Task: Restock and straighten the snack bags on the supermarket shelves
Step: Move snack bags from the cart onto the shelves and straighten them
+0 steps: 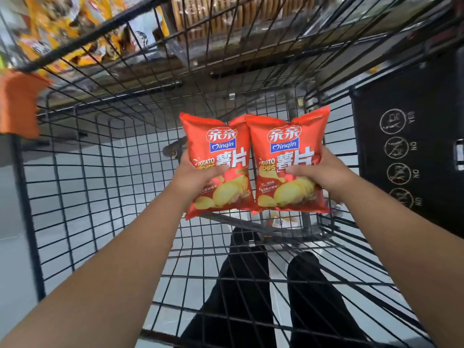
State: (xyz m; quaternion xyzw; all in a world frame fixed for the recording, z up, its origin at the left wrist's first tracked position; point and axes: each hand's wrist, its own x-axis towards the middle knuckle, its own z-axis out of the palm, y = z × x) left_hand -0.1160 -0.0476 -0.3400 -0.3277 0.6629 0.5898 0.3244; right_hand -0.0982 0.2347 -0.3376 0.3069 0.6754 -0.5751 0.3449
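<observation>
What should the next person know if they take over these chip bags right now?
Left hand: grips the first chip bag, thumb across its front.
Right hand: grips the second chip bag the same way.
Both bags are upright and side by side, edges overlapping, above the wire cart.
Done: both bags are in hand.
Left: put them on the shelves ahead, which look blurred, and straighten them.

Grey floor, blk wire cart
</observation>
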